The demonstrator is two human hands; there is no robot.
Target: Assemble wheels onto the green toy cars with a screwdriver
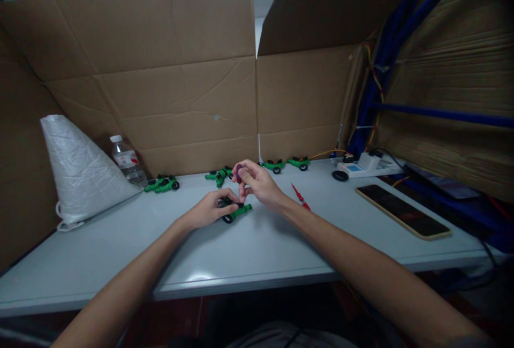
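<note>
My left hand is closed round a small green toy car with black wheels that rests on the white table. Just above and to the right, my right hand pinches a small purple-red part between thumb and fingers. The two hands nearly touch over the car.
More green toy cars stand along the back: a pair at left, one in the middle, two at right. A water bottle and white bag are left. A red tool, phone and white device lie right. Cardboard walls enclose the table.
</note>
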